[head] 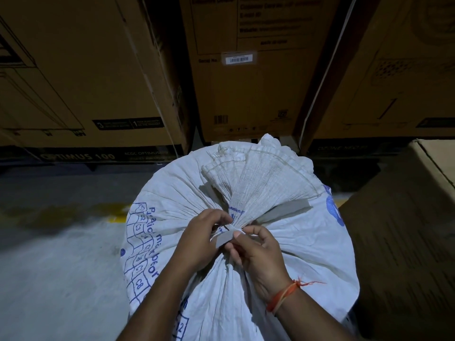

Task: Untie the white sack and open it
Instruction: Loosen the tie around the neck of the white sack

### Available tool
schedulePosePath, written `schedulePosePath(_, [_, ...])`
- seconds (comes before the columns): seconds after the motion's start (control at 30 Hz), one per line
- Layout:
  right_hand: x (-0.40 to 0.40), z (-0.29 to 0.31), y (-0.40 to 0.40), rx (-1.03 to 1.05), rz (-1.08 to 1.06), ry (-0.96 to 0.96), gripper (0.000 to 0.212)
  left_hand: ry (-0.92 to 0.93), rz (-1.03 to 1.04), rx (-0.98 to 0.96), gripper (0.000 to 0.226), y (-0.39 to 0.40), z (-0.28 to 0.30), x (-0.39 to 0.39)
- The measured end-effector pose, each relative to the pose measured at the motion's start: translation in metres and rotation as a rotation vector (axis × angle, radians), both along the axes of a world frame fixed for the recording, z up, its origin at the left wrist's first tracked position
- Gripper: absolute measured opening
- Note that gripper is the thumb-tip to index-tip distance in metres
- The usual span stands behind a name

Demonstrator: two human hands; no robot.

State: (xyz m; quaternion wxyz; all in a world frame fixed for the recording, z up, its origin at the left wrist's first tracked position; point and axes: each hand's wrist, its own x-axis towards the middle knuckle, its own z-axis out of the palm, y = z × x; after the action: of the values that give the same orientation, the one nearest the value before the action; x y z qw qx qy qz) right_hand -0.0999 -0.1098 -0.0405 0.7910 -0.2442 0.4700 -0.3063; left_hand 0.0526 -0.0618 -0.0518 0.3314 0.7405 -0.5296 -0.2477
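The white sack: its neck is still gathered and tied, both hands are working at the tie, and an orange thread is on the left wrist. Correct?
One slip: the orange thread is on the right wrist, as the head view shows. The white sack is still gathered, with the left hand and right hand pinching the tie.

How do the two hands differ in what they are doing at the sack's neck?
The left hand comes in from the lower left with a bare wrist; the right hand wears an orange thread. The left hand's fingers curl at the knot against the gathered neck; the right hand pinches the grey strip end. Both work on the tie of the white sack, which remains closed.
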Motion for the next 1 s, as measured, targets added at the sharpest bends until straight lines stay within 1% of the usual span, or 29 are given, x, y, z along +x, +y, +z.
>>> schedulePosePath(0.07, [0.003, -0.001, 0.002, 0.069, -0.022, -0.023, 0.026, 0.006, 0.007, -0.006, 0.028, 0.0, 0.0, -0.001])
schedulePosePath(0.2, [0.004, -0.002, 0.006, -0.037, 0.002, 0.037, 0.024, -0.02, 0.049, -0.026, 0.029, 0.0, 0.003, -0.003])
schedulePosePath(0.27, [0.001, 0.0, 0.005, -0.075, -0.005, 0.081, 0.019, -0.036, 0.075, -0.048, 0.026, -0.001, 0.005, -0.003])
schedulePosePath(0.4, [-0.006, 0.005, 0.001, -0.281, 0.06, 0.258, 0.009, -0.086, 0.105, -0.023, 0.015, 0.0, 0.004, 0.002])
schedulePosePath(0.5, [-0.008, 0.005, -0.001, -0.413, 0.1, 0.376, 0.009, -0.124, 0.117, 0.001, 0.004, 0.002, 0.006, 0.004])
schedulePosePath(0.6, [-0.012, 0.002, -0.004, -0.523, 0.154, 0.451, 0.01, -0.151, 0.124, 0.028, 0.012, 0.003, 0.007, 0.002])
schedulePosePath(0.67, [-0.014, 0.001, -0.005, -0.57, 0.191, 0.481, 0.011, -0.128, 0.093, 0.047, 0.013, 0.003, 0.007, 0.002])
schedulePosePath(0.77, [-0.015, 0.0, -0.008, -0.625, 0.227, 0.507, 0.014, -0.036, 0.032, 0.023, 0.004, 0.003, 0.006, 0.001])
schedulePosePath(0.87, [-0.015, 0.0, -0.009, -0.635, 0.244, 0.516, 0.015, 0.034, 0.057, 0.044, 0.005, 0.004, 0.009, -0.002])
schedulePosePath(1.0, [-0.015, -0.001, -0.009, -0.629, 0.25, 0.514, 0.016, 0.048, 0.068, 0.046, 0.006, 0.005, 0.011, -0.005])
